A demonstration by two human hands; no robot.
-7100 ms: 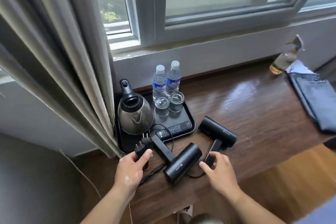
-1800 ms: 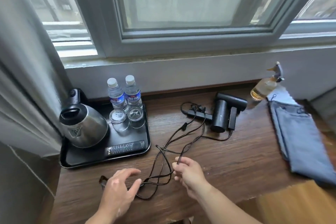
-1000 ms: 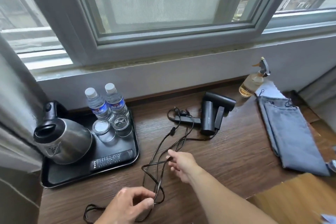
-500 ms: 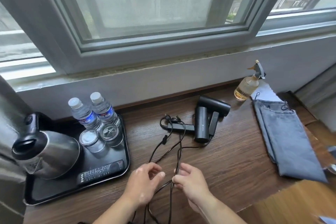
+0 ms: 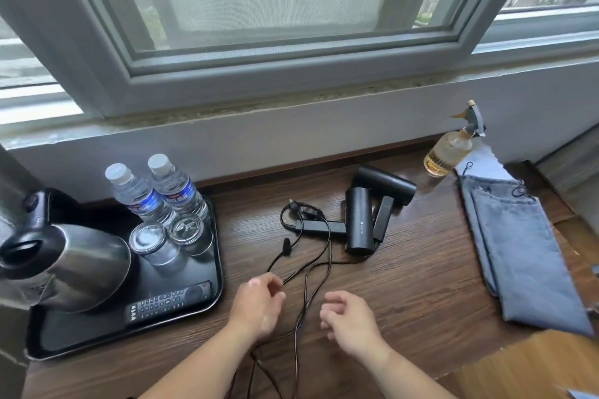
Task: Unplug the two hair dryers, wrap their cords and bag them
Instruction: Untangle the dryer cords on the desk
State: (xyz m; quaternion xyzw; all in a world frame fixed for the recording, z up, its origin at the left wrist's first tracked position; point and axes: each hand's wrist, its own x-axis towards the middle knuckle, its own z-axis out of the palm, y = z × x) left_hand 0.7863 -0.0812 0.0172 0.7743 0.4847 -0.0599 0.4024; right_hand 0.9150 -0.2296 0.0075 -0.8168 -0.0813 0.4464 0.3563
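Since half a second ago the hands have drawn apart. The right hand (image 5: 351,317) hovers with its fingers loosely curled, holding nothing. Whether the left hand (image 5: 257,304) pinches the strand at its fingertips, I cannot tell. The cords (image 5: 304,285) trail across the table (image 5: 421,295) to the two hair dryers (image 5: 358,220), which lie touching, left of the blue cloth bags (image 5: 522,256).

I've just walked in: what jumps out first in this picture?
Two black hair dryers lie together at the back of the wooden desk, their black cords trailing in loose loops toward a left hand and a right hand near the front edge. A black tray with a steel kettle sits left; blue bags lie right.
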